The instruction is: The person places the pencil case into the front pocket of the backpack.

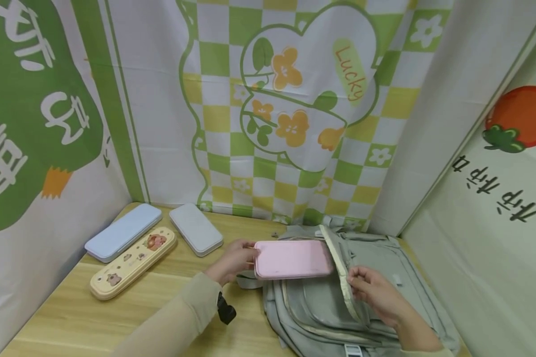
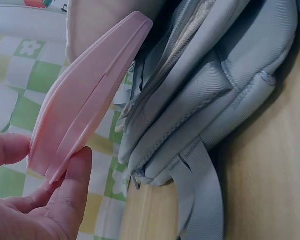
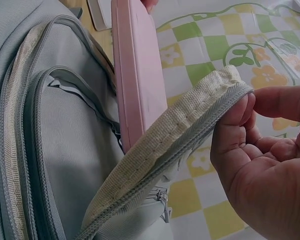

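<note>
My left hand (image 1: 236, 259) pinches a pink pencil case (image 1: 294, 259) by its left end, thumb on one side and fingers on the other. The case's far end reaches over the mouth of a grey-green backpack (image 1: 321, 300) that lies on the table. My right hand (image 1: 377, 295) pinches the edge of the backpack's front flap (image 1: 339, 267) and holds it lifted. In the right wrist view, thumb and fingers grip the flap's zippered rim (image 3: 190, 125), and the pink case stands just behind it over the pocket.
On the wooden table (image 1: 161, 307) to the left lie a blue case (image 1: 124, 232), a cream case (image 1: 134, 263) with bear pictures, and a white-grey case (image 1: 196, 229). A checkered cloth (image 1: 223, 124) hangs behind the table. A backpack strap (image 2: 197, 190) droops at its side.
</note>
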Demonstrator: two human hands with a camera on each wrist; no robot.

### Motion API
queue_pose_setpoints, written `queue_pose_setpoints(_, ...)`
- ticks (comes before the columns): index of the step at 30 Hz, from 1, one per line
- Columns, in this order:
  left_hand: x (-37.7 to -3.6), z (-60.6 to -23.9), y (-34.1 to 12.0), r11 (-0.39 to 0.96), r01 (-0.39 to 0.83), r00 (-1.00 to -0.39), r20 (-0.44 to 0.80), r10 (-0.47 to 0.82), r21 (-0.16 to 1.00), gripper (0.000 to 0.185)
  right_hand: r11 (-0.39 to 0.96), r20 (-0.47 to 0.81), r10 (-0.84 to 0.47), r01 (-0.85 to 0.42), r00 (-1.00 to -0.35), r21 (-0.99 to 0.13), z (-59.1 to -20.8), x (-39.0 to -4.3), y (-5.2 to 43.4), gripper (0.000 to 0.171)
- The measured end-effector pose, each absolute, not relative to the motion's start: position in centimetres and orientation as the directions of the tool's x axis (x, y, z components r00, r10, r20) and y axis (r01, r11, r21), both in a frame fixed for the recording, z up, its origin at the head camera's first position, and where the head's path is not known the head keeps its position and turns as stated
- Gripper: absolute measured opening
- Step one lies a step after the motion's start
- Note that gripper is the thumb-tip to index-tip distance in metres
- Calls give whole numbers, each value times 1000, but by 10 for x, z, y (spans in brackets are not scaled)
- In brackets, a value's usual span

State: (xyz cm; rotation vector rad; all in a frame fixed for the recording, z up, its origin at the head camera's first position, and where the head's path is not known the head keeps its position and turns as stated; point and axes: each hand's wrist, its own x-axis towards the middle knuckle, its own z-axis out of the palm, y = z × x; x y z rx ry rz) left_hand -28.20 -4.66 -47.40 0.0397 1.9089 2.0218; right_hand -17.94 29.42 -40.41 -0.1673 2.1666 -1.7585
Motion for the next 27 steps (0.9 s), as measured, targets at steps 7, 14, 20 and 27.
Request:
queue_pose_setpoints(7,-291,-467,-29,8,-251,-926,-242,290,968,47,222,-189,-285,128,-940,-967,-403,-177,296,7)
queue_pose_setpoints(14,-304,-466,-10,36,-238,-927,-237,291,971,42,219,-178,-263,121,-948,-968,-399,-177,297,6)
queue_pose_setpoints(20,-314,-466,7,73,-237,-924,-247,290,969,40,218,-171,-275,112,-946,-969,-397,-176,297,6)
queue_pose_setpoints(27,-323,-471,26,94,-233,-924,-250,290,968,41,218,-156,-284,95,-946,-971,-397,-176,297,5)
